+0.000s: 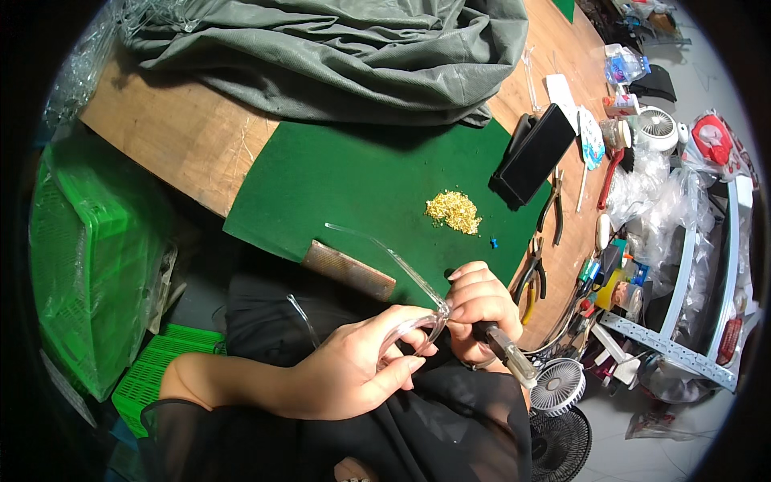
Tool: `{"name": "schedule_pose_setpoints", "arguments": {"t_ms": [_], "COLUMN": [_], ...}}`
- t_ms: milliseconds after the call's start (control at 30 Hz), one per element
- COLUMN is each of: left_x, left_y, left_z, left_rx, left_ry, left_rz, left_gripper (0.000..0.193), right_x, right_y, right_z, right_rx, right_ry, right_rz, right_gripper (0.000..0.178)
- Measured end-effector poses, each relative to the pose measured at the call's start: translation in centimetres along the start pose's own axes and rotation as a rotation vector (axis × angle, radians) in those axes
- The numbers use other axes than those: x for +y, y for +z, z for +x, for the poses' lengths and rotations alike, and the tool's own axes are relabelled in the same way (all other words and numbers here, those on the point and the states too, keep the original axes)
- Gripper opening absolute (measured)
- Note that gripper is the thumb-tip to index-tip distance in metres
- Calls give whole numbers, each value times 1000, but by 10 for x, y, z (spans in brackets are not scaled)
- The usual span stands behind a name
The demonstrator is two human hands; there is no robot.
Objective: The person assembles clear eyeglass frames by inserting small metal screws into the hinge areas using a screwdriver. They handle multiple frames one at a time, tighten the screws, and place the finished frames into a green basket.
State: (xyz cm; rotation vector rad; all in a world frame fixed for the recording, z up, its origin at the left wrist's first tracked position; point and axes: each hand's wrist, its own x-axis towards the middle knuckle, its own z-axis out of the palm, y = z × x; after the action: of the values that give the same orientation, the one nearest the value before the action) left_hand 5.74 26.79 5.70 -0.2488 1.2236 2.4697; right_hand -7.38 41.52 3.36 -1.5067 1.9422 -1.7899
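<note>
My left hand is closed around a pair of clear-framed eyeglasses, held over my lap at the near edge of the green mat. One transparent temple arm points up and left across the mat; the tip of the other shows beside my left wrist. At the frame's right corner my right hand is closed, its fingers against the hinge area. A screwdriver-like tool with a dark grip and a pale end sticks out below that hand. Its working tip is hidden by my fingers.
A pile of tiny gold-coloured parts lies on the green mat, near a small blue piece. Right of it are a black phone and pliers. Grey cloth covers the far side; green crates stand left.
</note>
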Motion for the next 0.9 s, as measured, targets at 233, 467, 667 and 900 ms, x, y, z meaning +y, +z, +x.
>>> {"name": "schedule_pose_setpoints", "arguments": {"t_ms": [233, 467, 667, 900], "left_x": [1, 0, -4, 1], "left_y": [-1, 2, 1, -1], "left_z": [-3, -1, 0, 1], "left_rx": [4, 8, -34, -88], "left_ry": [84, 62, 48, -61], "left_rz": [164, 137, 16, -92], "left_gripper": [43, 44, 42, 48], "right_x": [-2, -2, -5, -7], "right_y": [-1, -3, 2, -3], "right_z": [-2, -3, -4, -2], "right_rx": [-12, -37, 47, -13], "right_ry": [13, -18, 100, 44], "right_rz": [7, -13, 133, 12], "right_gripper": [13, 12, 13, 14]}}
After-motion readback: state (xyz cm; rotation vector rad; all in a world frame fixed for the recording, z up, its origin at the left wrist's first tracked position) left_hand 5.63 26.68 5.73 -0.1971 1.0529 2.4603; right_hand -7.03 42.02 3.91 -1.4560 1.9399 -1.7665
